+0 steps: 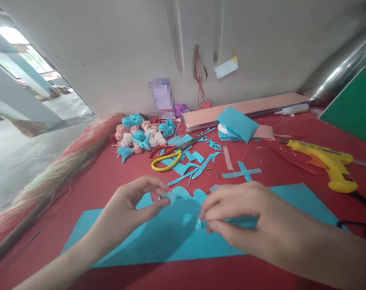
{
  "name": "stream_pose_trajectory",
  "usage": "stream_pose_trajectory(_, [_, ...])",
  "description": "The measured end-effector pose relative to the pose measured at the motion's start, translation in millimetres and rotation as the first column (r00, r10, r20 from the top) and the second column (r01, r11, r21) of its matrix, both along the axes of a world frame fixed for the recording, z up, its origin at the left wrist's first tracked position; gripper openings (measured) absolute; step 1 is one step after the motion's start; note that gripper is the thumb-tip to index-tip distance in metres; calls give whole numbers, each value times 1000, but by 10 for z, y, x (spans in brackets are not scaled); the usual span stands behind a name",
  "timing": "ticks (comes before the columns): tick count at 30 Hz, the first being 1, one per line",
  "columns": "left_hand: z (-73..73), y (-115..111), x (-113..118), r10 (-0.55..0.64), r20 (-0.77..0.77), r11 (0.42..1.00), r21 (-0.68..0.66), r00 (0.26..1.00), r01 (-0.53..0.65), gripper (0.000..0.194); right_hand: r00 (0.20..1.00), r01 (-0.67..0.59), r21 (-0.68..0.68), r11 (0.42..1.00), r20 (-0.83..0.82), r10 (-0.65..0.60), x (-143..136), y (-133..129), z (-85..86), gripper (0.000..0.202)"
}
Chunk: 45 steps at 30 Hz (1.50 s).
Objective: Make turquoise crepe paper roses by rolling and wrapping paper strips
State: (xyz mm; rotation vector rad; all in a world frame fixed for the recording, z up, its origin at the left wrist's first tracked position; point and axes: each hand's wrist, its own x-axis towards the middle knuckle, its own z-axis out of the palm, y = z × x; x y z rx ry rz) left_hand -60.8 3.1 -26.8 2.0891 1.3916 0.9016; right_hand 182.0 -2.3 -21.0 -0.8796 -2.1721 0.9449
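My left hand [137,201] pinches a small piece of blue paper [171,197] between thumb and fingertips. Across from it, my right hand [234,211] is closed in a pinch, with a small crinkled blue paper bit [198,224] showing at its fingertips; most of what it grips is hidden. Both hands hover over a large blue paper sheet [140,249]. Several blue cut pieces with rounded edges [179,192] lie between the hands at the sheet's far edge. Beyond them rest scissors [167,161] with red and yellow handles, blades pointing right.
Blue, pink and white paper roses [139,137] are heaped at the back left. Blue scraps [201,165] litter the red table [134,278]. A folded blue paper packet [239,125] and a long pink paper pack [249,108] lie behind. At right is a yellow glue gun [328,161].
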Motion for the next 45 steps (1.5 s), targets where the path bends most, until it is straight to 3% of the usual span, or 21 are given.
stream_pose_trajectory(2, [137,-46,139,-16,73,1000,-4,997,16,8,992,-4,-84,996,-130,-7,-58,34,109,22])
stream_pose_trajectory(4, [281,-72,280,-63,117,997,44,991,58,10,967,38,-83,996,-247,-58,-78,30,181,23])
stream_pose_trajectory(9, [570,-40,589,-121,145,990,83,982,110,10,904,168,83,982,-410,-120,-31,-21,214,20])
stream_pose_trajectory(13, [666,0,713,-146,173,986,102,974,130,10,865,316,162,935,-454,-214,5,-27,236,21])
stream_pose_trajectory(22, [563,34,711,-191,252,979,117,949,166,8,830,414,174,894,-474,-292,-22,-80,261,22])
stream_pose_trajectory(28, [533,65,723,-158,341,987,83,927,138,8,833,452,226,863,-452,-318,-9,-72,230,24])
stream_pose_trajectory(31, [526,63,720,-147,409,989,62,901,133,13,854,420,236,877,-429,-294,-2,-68,193,21])
stream_pose_trajectory(36, [514,28,712,-230,448,973,94,864,211,20,882,379,272,884,-394,-257,-4,-75,123,23])
stream_pose_trajectory(45, [476,21,753,-272,550,959,87,789,270,27,873,351,321,880,-451,-183,-11,-49,173,14])
